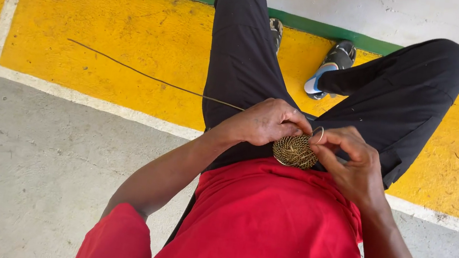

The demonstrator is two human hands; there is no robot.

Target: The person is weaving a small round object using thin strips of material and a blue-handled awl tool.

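- Yellow-painted floor (135, 34) with a green stripe lies beneath the seated person.
- Small round woven disc (294, 150), coiled of tan fibre, sits over the lap against black trousers (400, 92).
- Left hand (266, 122) pinches its upper edge shut; right hand (349, 162) clamps the other side.
- Long thin strand (148, 75) trails leftward across the floor.
- Sandals (332, 65) beyond the knees.

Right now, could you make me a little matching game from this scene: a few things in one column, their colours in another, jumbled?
Things:
1. shirt
2. trousers
3. woven disc between the left hand and right hand
4. floor stripe

Colours:
A. yellow
B. golden brown
C. red
D. black

Pairs: 1-C, 2-D, 3-B, 4-A
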